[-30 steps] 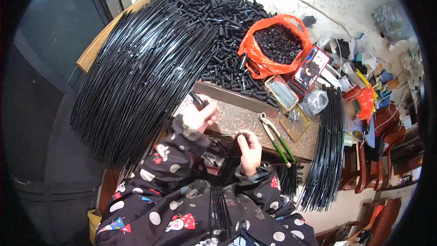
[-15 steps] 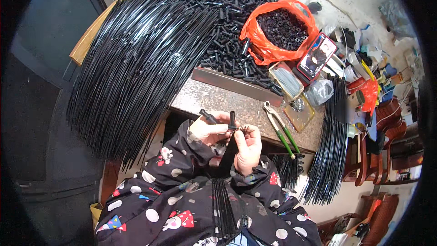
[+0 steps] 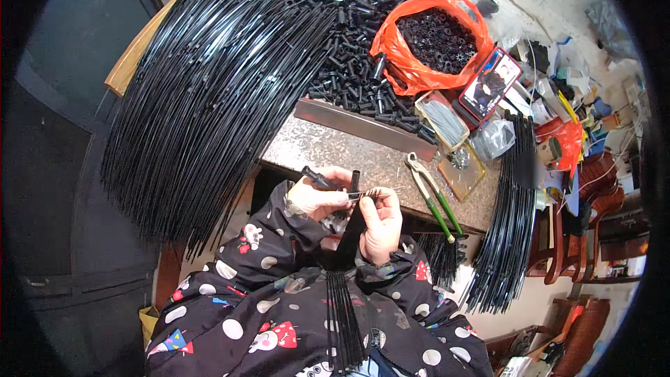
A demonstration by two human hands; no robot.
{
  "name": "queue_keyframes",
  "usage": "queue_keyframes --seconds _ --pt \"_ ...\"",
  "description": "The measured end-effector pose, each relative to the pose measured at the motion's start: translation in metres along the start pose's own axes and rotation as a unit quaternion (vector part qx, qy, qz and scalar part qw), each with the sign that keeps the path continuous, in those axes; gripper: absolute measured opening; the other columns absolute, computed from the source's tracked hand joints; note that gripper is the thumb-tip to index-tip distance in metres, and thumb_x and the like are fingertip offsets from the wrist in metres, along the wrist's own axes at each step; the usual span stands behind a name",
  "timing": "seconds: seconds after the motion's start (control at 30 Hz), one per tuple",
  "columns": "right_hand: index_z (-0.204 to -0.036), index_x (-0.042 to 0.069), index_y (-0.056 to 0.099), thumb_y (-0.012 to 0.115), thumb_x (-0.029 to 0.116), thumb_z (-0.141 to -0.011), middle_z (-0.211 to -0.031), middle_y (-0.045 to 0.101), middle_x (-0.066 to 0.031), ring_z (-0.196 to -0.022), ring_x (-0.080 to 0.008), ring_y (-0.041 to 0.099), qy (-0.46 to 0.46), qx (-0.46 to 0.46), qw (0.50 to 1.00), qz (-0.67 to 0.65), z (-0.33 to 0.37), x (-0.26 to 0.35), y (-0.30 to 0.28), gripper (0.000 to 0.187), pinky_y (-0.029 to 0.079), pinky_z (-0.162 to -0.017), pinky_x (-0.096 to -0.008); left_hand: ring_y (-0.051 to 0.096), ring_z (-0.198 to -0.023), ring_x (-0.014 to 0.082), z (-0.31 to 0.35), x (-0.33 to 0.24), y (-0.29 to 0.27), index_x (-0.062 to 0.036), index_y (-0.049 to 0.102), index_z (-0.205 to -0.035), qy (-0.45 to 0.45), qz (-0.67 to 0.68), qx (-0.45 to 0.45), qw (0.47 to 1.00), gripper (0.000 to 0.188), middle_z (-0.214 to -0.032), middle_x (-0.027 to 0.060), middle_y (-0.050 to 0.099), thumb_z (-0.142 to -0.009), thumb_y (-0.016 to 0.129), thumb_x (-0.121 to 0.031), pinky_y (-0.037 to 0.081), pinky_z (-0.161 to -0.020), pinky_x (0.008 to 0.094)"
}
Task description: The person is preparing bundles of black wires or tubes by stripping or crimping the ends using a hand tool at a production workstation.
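My left hand (image 3: 317, 199) is closed round black plastic sleeves. One stepped sleeve (image 3: 319, 179) sticks out past the thumb, and a plain tube end (image 3: 355, 181) stands up by the fingertips. My right hand (image 3: 381, 220) is closed in a pinch on several thin metal pins (image 3: 370, 194), whose ends stick out on both sides. The fingertips of both hands nearly meet at the pins; whether a pin is inside a sleeve I cannot tell. A bundle of thin black rods (image 3: 342, 318) lies on my lap, below the hands.
Long black rods (image 3: 209, 98) hang over the left table edge. Behind a metal bar (image 3: 363, 128) lie heaped black sleeves (image 3: 349, 63) and a red bag (image 3: 398, 70) of small black parts. Green-handled pincers (image 3: 436, 199), a phone (image 3: 490, 85), a box of pins (image 3: 444, 122) and more rods (image 3: 499, 237) are rightward.
My hands have stayed close together with only small finger movements. The tips of the pins show more plainly between them now. Things on the table keep their places.
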State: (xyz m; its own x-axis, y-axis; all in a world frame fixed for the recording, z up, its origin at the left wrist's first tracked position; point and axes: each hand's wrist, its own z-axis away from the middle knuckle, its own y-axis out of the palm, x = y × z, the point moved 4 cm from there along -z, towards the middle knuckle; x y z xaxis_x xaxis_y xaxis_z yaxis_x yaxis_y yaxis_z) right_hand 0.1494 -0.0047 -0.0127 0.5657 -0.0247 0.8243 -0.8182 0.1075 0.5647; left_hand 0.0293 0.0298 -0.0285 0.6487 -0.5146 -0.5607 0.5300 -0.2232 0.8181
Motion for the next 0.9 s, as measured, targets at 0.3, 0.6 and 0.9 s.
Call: queue_keyframes --seconds 0.3,0.6,0.9 --pt "-0.095 0.003 0.047 0.057 -0.001 -0.079 -0.088 0.052 -0.0026 -0.080 -0.0091 0.050 -0.001 -0.004 1.000 0.003 0.000 0.002 0.002 0.020 0.039 -0.074 -0.0206 0.056 -0.079 0.0179 0.002 -0.002 -0.004 0.0022 0.054 -0.097 0.010 -0.023 0.024 0.999 0.026 -0.095 0.0133 0.058 -0.072 0.060 0.000 0.045 -0.073 0.0295" --pt "-0.094 0.003 0.046 0.057 -0.001 -0.079 -0.087 0.052 -0.0026 -0.080 -0.0089 0.049 -0.003 0.002 1.000 0.010 -0.001 0.001 0.002 0.019 0.039 -0.073 -0.0205 0.055 -0.082 0.0173 0.002 -0.008 0.007 0.0015 0.055 -0.096 0.008 -0.036 0.031 0.999 0.023 -0.093 0.0105 0.058 -0.074 0.060 -0.002 0.043 -0.075 0.0300" --pt "-0.095 0.003 0.047 0.057 -0.001 -0.079 -0.087 0.053 -0.0024 -0.080 -0.0091 0.050 -0.004 0.002 1.000 -0.002 -0.002 -0.001 0.002 0.019 0.040 -0.073 -0.0206 0.055 -0.079 0.0143 0.006 -0.012 0.010 0.0000 0.055 -0.099 0.049 -0.128 -0.020 0.990 0.029 -0.088 0.0076 0.058 -0.071 0.063 -0.004 0.045 -0.071 0.0265"
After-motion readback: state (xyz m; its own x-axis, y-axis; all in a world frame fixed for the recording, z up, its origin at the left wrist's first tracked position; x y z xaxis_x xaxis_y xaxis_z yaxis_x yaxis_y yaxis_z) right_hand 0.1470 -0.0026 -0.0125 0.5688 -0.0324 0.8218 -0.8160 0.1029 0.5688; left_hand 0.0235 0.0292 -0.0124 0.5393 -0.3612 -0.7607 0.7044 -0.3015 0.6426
